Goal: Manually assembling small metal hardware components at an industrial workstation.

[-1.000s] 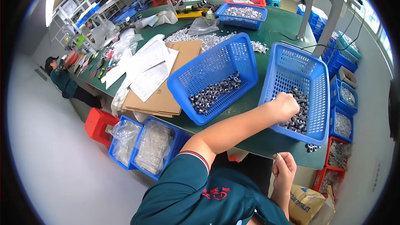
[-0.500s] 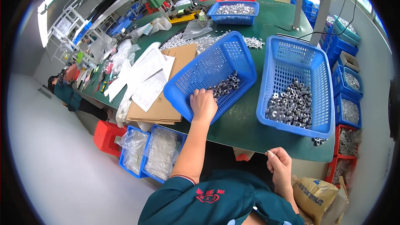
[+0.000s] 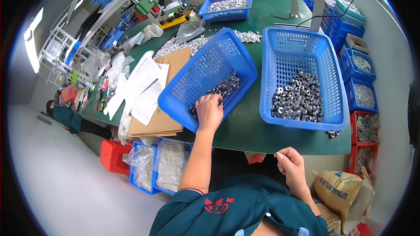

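Left grip (image 3: pixel 209 110) down in a blue basket of metal rings; right grip (image 3: pixel 290 164) pinches a small pale piece (image 3: pixel 277 153)

The left grip reaches inside the left basket (image 3: pixel 186 81), its back turned up and its fingers bent down at the dark, shiny rings (image 3: pixel 226 86). Whether these fingers have closed on a ring cannot be told, since the hand hides their tips. Most of the visible rings lie just beyond the grip and to its right, with a few at its left.

The right grip is clear of both baskets, in front of the body near the edge of the green tabletop (image 3: pixel 249 131). Its thumb and forefinger are together on the pale piece, too small to make out.

Straight beyond the right grip stands the right basket (image 3: pixel 302 124), with a larger heap of similar rings (image 3: pixel 299 98) toward its near end. A few loose rings (image 3: pixel 332 134) lie to the right of that grip, by the basket's near corner.

To the left of the left grip are brown cardboard (image 3: pixel 148 124) and white papers (image 3: pixel 151 102). Well beyond it, small silvery pieces (image 3: pixel 248 37) are strewn behind the left basket, and farther off a rear blue basket (image 3: pixel 225 17) is filled with silvery pieces.
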A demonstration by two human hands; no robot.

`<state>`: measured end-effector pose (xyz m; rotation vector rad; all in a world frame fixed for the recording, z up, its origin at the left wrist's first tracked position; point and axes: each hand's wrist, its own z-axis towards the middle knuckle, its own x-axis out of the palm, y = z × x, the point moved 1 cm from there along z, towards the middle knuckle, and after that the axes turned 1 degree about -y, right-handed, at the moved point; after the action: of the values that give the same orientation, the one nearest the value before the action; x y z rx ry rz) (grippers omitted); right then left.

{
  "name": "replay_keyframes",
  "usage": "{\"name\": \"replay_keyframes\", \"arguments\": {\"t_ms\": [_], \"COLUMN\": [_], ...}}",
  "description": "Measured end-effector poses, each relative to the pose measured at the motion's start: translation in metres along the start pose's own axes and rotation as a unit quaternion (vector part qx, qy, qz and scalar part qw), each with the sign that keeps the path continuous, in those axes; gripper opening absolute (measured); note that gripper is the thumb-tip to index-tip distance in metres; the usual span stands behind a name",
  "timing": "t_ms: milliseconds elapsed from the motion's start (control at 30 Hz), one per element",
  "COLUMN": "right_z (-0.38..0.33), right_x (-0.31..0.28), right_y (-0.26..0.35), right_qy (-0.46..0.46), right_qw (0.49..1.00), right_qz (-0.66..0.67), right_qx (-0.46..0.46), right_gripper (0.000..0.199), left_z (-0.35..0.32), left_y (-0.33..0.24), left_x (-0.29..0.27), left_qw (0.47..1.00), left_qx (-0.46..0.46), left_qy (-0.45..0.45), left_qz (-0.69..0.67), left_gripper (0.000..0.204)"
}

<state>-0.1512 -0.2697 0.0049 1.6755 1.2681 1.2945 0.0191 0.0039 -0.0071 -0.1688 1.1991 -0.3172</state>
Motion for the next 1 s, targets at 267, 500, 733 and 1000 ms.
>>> {"name": "replay_keyframes", "arguments": {"t_ms": [267, 500, 733, 1000], "right_z": [-0.005, 0.005, 0.012, 0.009], "right_x": [0.002, 0.022, 0.040, 0.043], "right_y": [0.002, 0.019, 0.014, 0.008], "right_qy": [-0.011, 0.030, 0.017, 0.010], "right_qw": [1.000, 0.971, 0.917, 0.888], "right_qz": [-0.006, -0.197, -0.301, -0.356], "right_qx": [0.017, -0.128, -0.260, -0.291], "right_gripper": [0.013, 0.012, 0.008, 0.008], "left_z": [-0.021, -0.076, -0.104, -0.112], "left_y": [-0.020, -0.054, -0.065, -0.064], "left_x": [-0.012, -0.027, -0.024, -0.022], "left_qw": [0.787, 0.542, 0.468, 0.452], "left_qx": [-0.086, -0.078, -0.211, -0.220], "left_qy": [0.056, 0.222, 0.291, 0.283], "left_qz": [-0.608, -0.807, -0.807, -0.817], "left_gripper": [0.025, 0.029, 0.022, 0.037]}}
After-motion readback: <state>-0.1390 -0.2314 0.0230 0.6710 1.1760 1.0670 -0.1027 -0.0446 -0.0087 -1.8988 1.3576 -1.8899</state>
